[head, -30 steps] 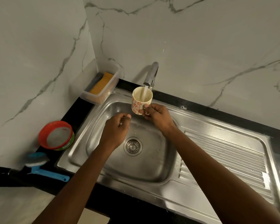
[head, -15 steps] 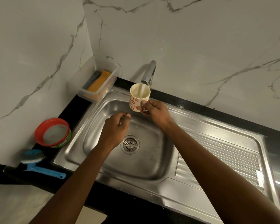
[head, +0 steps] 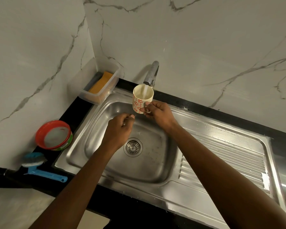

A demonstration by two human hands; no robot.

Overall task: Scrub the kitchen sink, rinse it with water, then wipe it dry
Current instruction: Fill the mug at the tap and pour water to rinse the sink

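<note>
The stainless steel sink [head: 82, 162] has a basin with a round drain [head: 132, 147] and a ribbed draining board [head: 224, 164] to the right. Water runs from the tap [head: 151, 73] into a cream mug with red flowers [head: 139, 100]. My right hand [head: 158, 115] grips the mug by its handle and holds it upright under the stream. Over the basin's back left, my left hand [head: 120, 129] hovers with fingers loosely curled and holds nothing.
A clear plastic box [head: 100, 90] holding a yellow sponge stands at the back left corner. On the black counter to the left sit a red-lidded round tub [head: 54, 135] and a blue-handled scrub brush [head: 40, 166]. Marble walls close off the back and left.
The mug stays under the running tap in my right hand. Both hands have barely moved; the view has shifted slightly.
</note>
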